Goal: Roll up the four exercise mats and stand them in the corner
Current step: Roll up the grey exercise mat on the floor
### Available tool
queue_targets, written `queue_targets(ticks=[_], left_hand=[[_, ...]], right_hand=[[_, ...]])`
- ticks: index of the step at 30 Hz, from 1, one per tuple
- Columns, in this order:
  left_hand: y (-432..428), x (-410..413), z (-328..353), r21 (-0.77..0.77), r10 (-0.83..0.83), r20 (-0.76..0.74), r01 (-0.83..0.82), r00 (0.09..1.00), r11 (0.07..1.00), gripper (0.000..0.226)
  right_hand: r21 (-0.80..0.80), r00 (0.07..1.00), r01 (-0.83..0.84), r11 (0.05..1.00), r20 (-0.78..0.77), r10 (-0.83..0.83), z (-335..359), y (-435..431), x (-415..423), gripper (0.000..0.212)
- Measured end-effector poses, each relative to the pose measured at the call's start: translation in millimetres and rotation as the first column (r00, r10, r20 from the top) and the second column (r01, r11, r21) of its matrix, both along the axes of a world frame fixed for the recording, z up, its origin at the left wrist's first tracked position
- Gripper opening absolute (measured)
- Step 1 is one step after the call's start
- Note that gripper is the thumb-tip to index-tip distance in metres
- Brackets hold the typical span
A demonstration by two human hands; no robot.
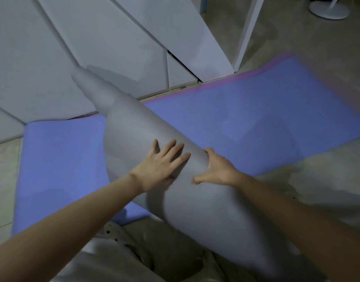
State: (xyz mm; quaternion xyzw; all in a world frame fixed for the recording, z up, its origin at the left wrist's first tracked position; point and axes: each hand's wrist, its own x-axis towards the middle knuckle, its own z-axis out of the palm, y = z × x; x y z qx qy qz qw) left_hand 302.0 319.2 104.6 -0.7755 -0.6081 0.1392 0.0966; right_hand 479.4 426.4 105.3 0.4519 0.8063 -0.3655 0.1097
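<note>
roll: grey roll slants across blue mat on the floor — far end telescoped.
left hand: fingers straight, spread, pressing on the roll.
right hand: fingers curled round it.
do: squeeze tight, tamp the far end square — looks likely to unwind otherwise.

A white cabinet with flat, handle-less fronts fills the upper left, and at its foot sits a small lower panel with a dark gap along its top edge. Just right of the cabinet a slim white upright rises from the mottled beige floor, and a thin blue strip shows in the opening between them. Well to the right of the cabinet, in the top corner, stands a round white base with a stem, cut off by the frame edge.
</note>
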Motion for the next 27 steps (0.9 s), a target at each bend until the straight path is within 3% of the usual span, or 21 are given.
queue_targets(ticks=[4, 9, 13, 15, 18, 22, 25, 27], left_hand=[[-15.2, -8.0, -7.0, -0.015, -0.024, -0.105, 0.022, 0.994, 1.0, 0.139], [-3.3, -14.0, 4.6, 0.138, -0.07, -0.182, 0.096, 0.981, 0.986, 0.113], [9.9, -20.8, 27.5, 0.123, -0.19, -0.205, 0.218, 0.96, 0.968, 0.12], [16.1, -22.2, 36.1, 0.118, -0.191, -0.203, 0.218, 0.96, 0.969, 0.117], [25.6, -25.2, 42.6, 0.114, -0.154, -0.211, 0.18, 0.965, 0.977, 0.107], [35.8, -25.7, 46.9, 0.125, -0.126, -0.185, 0.15, 0.975, 0.981, 0.093], [43.9, -19.8, 48.8, 0.119, -0.127, -0.147, 0.145, 0.981, 0.982, 0.1], [46.8, -16.8, 48.4, 0.116, -0.157, -0.15, 0.175, 0.976, 0.978, 0.099]], right_hand=[[-0.129, 0.995, 0.062, 0.99, -0.069, -0.071, 5.3, 11.9, 3.9, 0.099], [-0.436, 0.959, 0.025, 0.9, -0.244, -0.145, 20.7, 21.7, -1.4, 0.059], [-0.501, 0.963, -0.05, 0.864, -0.252, -0.09, 27.8, 32.0, -4.6, 0.069], [-0.506, 0.966, -0.072, 0.859, -0.249, -0.066, 31.9, 34.5, -7.3, 0.062], [-0.436, 0.972, -0.072, 0.897, -0.231, -0.034, 40.9, 38.6, -15.1, 0.064], [-0.067, 0.996, -0.085, 0.994, -0.033, 0.083, 48.1, 28.5, -18.1, 0.111], [0.24, 0.983, -0.175, 0.955, 0.101, 0.155, 42.4, 3.1, -14.5, 0.132], [0.258, 0.995, -0.102, 0.961, 0.039, 0.095, 30.5, -2.2, -13.0, 0.132]])
